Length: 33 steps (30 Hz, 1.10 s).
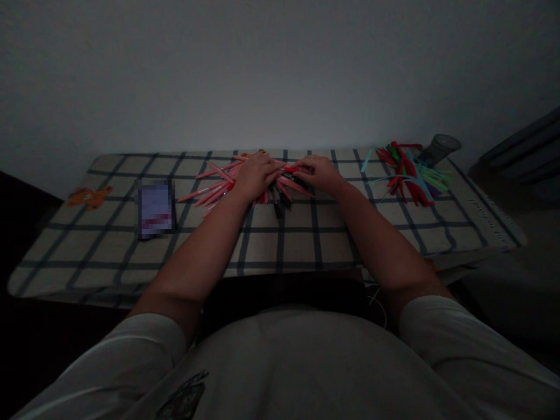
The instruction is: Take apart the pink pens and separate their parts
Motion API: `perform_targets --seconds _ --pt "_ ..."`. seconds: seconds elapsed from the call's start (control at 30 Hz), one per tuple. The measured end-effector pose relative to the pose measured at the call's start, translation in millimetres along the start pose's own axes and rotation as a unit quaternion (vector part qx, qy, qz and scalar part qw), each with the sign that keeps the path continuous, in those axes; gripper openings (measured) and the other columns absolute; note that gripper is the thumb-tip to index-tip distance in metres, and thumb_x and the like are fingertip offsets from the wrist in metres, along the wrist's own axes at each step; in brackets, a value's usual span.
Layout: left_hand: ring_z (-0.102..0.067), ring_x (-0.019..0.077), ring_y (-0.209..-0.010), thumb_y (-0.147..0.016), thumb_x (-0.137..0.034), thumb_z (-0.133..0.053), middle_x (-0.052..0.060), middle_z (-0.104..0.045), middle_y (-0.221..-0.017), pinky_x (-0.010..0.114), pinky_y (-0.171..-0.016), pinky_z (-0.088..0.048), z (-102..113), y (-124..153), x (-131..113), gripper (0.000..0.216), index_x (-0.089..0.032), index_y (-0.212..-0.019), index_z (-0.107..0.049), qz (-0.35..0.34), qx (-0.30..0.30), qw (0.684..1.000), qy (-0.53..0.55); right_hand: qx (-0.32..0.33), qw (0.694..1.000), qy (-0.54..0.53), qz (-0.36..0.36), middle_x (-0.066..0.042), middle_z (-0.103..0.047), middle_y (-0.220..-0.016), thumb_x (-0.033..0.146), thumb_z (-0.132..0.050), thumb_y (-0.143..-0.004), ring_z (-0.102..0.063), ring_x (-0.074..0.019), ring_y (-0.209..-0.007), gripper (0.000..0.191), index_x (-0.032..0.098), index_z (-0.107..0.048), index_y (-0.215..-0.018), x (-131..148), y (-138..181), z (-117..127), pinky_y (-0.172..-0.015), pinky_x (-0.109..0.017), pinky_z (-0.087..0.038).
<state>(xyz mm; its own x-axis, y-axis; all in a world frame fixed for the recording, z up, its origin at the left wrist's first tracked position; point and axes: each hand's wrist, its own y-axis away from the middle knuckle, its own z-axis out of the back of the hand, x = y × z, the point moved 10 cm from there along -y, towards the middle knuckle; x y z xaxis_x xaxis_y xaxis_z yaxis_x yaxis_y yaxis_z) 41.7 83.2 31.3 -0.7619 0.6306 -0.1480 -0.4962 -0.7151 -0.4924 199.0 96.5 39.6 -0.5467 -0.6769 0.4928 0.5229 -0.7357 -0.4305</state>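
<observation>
A heap of pink and red pens (219, 185) lies on a checked tablecloth (306, 239), with a few dark pens (280, 204) at its near side. My left hand (255, 175) rests palm down on the heap, fingers curled over the pens. My right hand (318, 172) is just to the right, its fingers pinched on a red pen (294, 170) at the heap's right edge. The two hands almost touch. The room is dim.
A blurred purple card or phone (154, 209) lies left of the heap. An orange cut-out figure (88, 196) sits at the far left edge. Red, green and blue strips (409, 169) pile at the right, beside a grey cup (440, 147). A plain wall stands behind.
</observation>
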Motion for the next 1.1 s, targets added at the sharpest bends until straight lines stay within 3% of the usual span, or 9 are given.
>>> perform_targets --seconds 0.33,0.6,0.83,0.97,1.1 --pt "-0.066 0.0299 -0.125 -0.112 -0.039 -0.058 0.010 -0.078 -0.128 0.049 -0.114 -0.049 -4.7 -1.2 -5.0 0.039 -0.030 -0.145 -0.077 -0.013 0.012 1.000 -0.008 0.011 1.000 -0.008 -0.002 -0.011 -0.082 -0.101 0.046 -0.068 -0.102 -0.065 -0.0245 -0.087 0.037 0.021 -0.088 -0.121 -3.0 3.5 -0.6 -0.084 -0.037 -0.047" --pt "-0.066 0.0306 -0.122 -0.110 -0.037 -0.061 0.011 -0.078 -0.125 0.050 -0.113 -0.050 -2.1 -1.4 -8.1 0.037 -0.030 -0.141 -0.079 -0.014 0.011 1.000 -0.013 -0.005 1.000 0.016 -0.004 -0.010 -0.078 -0.096 0.037 -0.075 -0.096 -0.062 -0.0251 -0.086 0.025 0.019 -0.086 -0.109 -6.0 2.2 3.0 -0.083 -0.037 -0.047" --pt "-0.065 0.0327 -0.123 -0.107 -0.036 -0.065 0.011 -0.077 -0.118 0.053 -0.113 -0.051 -1.2 -1.0 -6.5 0.036 -0.032 -0.139 -0.080 -0.007 0.010 1.000 -0.011 0.032 0.999 0.042 0.004 -0.010 -0.080 -0.102 0.033 -0.069 -0.100 -0.065 -0.0265 -0.093 0.028 0.022 -0.087 -0.117 -1.6 1.0 -3.2 -0.089 -0.039 -0.047" --pt "-0.064 0.0339 -0.125 -0.109 -0.036 -0.059 0.013 -0.076 -0.123 0.056 -0.115 -0.049 0.3 -0.6 -3.8 0.036 -0.026 -0.136 -0.080 -0.004 0.008 1.000 0.002 0.013 0.998 0.053 -0.036 -0.013 -0.082 -0.110 0.030 -0.067 -0.099 -0.068 -0.0278 -0.099 0.032 0.019 -0.087 -0.121 -15.2 0.3 14.3 -0.092 -0.040 -0.049" --pt "-0.065 0.0336 -0.120 -0.111 -0.037 -0.051 0.014 -0.077 -0.119 0.057 -0.113 -0.050 4.7 -1.0 4.0 0.040 -0.023 -0.135 -0.080 0.018 -0.003 1.000 0.000 -0.014 0.990 0.097 -0.101 -0.014 -0.084 -0.113 0.024 -0.065 -0.096 -0.071 -0.0292 -0.103 0.029 0.017 -0.088 -0.111 -42.8 5.4 42.1 -0.096 -0.041 -0.051"
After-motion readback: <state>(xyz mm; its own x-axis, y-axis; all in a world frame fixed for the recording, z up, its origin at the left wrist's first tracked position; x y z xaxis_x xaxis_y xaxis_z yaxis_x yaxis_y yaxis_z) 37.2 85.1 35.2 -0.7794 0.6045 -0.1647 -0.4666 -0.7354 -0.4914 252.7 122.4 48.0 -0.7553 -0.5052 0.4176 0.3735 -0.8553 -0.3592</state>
